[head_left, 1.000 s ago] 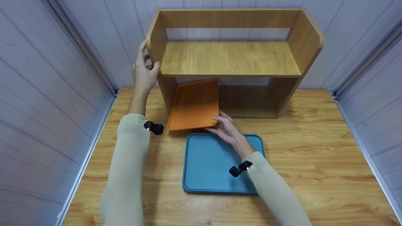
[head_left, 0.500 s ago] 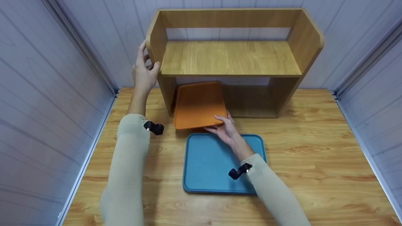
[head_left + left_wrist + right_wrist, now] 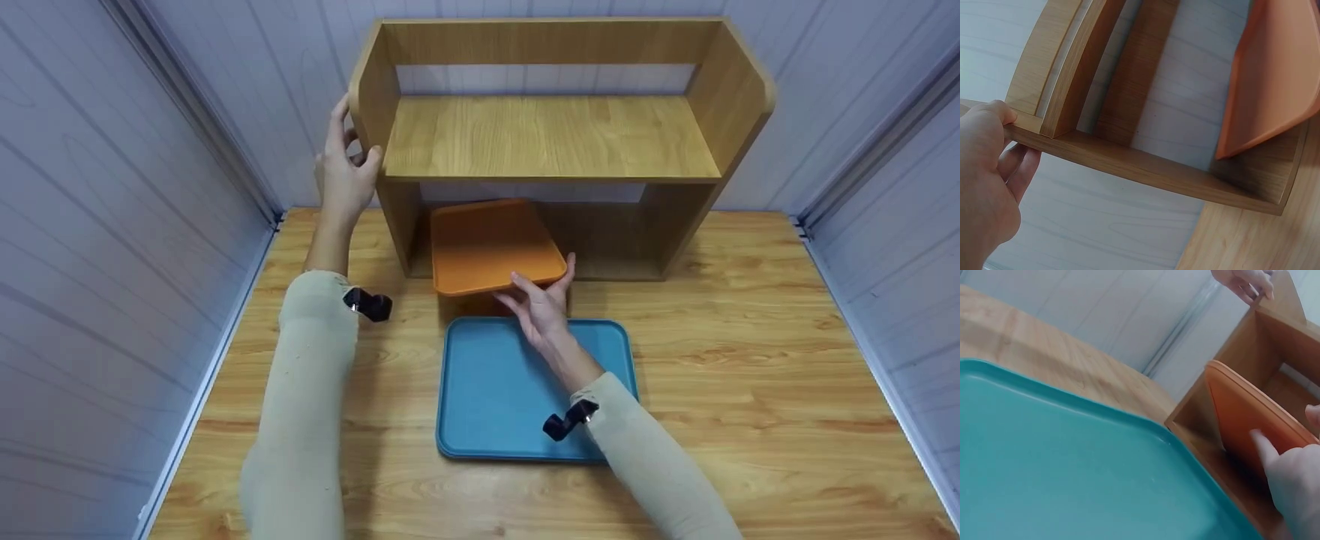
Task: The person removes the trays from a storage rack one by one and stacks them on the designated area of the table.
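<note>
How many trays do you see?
2. The orange tray is held by the right hand, partly under the wooden shelf. The blue tray lies flat on the table in front. Others may be hidden behind the shelf.

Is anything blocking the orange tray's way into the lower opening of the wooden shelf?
Nothing visible. The orange tray is already partly under the wooden shelf, held by the right hand; the space beside and behind it looks open.
</note>
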